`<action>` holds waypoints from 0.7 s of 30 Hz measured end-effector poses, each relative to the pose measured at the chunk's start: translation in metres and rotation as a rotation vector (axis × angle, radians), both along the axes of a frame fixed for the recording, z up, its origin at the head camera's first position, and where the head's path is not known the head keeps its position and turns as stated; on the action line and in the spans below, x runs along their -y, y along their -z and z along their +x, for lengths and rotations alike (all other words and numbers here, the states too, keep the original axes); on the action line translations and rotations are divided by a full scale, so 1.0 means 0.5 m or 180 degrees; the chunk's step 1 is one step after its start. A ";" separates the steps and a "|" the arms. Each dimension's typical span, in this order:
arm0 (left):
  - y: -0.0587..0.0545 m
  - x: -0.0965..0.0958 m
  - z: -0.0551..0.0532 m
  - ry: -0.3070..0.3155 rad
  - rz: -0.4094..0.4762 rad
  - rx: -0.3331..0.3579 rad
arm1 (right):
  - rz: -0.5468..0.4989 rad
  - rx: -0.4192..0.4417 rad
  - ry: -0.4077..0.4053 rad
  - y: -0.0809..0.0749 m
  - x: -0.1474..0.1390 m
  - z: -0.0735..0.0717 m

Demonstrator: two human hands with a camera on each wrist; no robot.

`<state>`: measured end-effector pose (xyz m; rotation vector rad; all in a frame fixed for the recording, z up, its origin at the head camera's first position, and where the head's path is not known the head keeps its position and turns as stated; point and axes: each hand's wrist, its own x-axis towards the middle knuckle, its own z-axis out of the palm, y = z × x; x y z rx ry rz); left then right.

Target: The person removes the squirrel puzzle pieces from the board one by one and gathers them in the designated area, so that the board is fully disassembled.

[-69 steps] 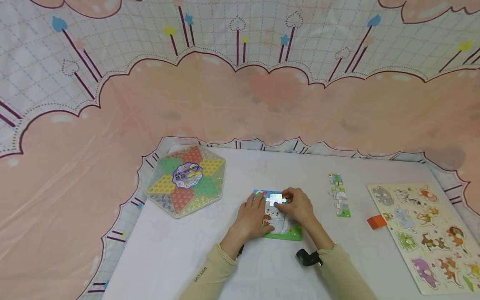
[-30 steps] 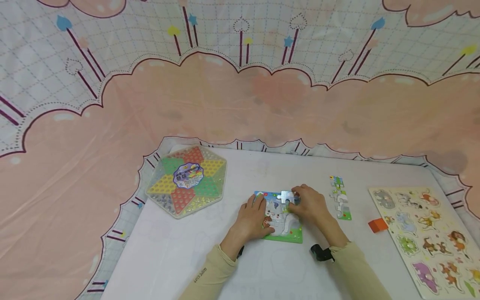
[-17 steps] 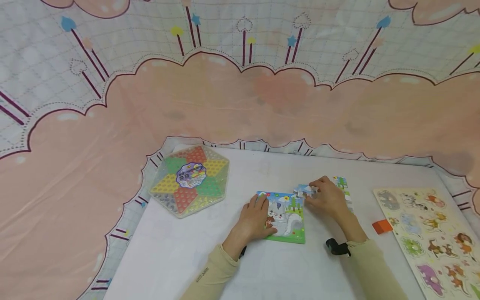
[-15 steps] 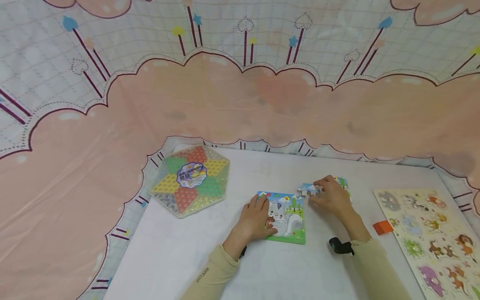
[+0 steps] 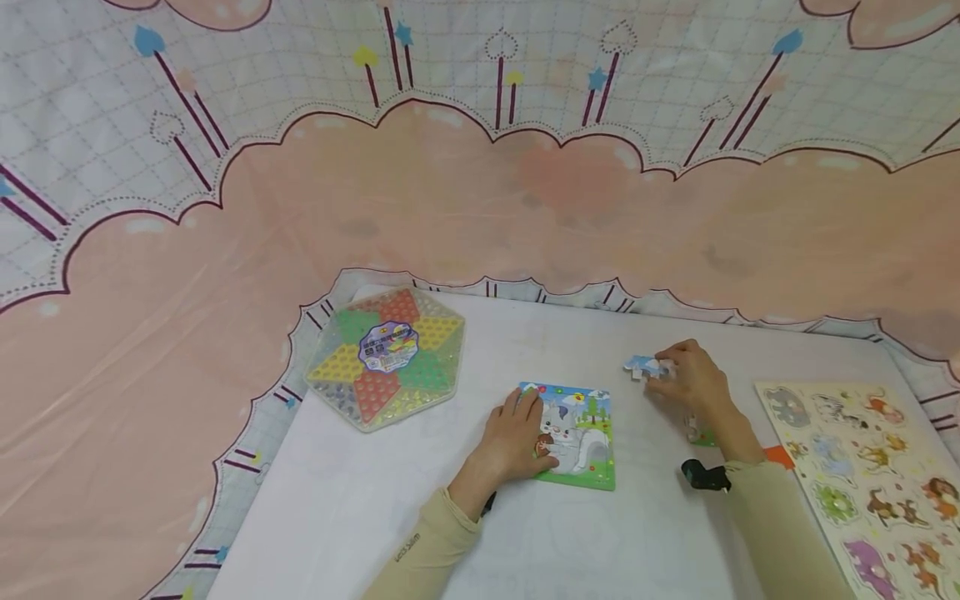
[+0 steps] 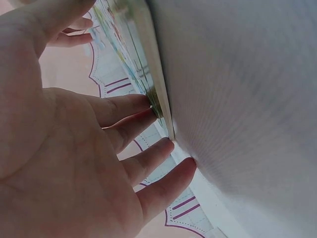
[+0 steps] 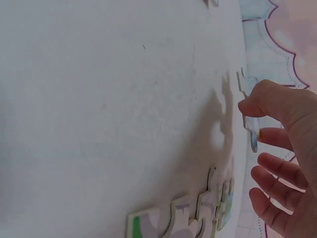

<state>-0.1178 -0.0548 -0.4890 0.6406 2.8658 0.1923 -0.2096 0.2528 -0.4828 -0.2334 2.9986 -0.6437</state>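
Observation:
My left hand (image 5: 510, 437) rests on the left side of a square squirrel jigsaw (image 5: 592, 454), fingers spread and mostly straight. In the left wrist view, its fingertips touch the edge of the wooden puzzle board (image 6: 157, 74), and one reaches the tabletop. To the upper right of the jigsaw, my right hand (image 5: 697, 379) pinches a blue-and-white jigsaw piece (image 5: 642, 364) between thumb and forefinger. This piece is held above the table, seen edge-on in the right wrist view. Several loose jigsaw pieces (image 7: 183, 215) lie below that hand, mostly hidden by it in the head view.
A hexagonal Chinese checkers set (image 5: 386, 358) lies at the left. On the right is a wooden animal peg board (image 5: 855, 475), with an orange block (image 5: 780, 456) at its left edge, partly behind my right sleeve. Patterned cloth (image 5: 480, 208) hangs behind the white table (image 5: 360, 492).
My right hand has carried the jigsaw piece from above the jigsaw's top edge to the right, over the table beside the loose pieces. The left hand has stayed on the jigsaw.

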 end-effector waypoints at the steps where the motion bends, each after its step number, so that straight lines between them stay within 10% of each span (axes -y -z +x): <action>1: 0.000 0.000 0.000 -0.0001 0.0007 0.0002 | 0.0014 0.0004 -0.0008 -0.001 -0.002 -0.003; 21: -0.004 -0.002 0.003 -0.0017 -0.0006 0.0027 | 0.0058 -0.0004 -0.0186 0.011 -0.046 -0.034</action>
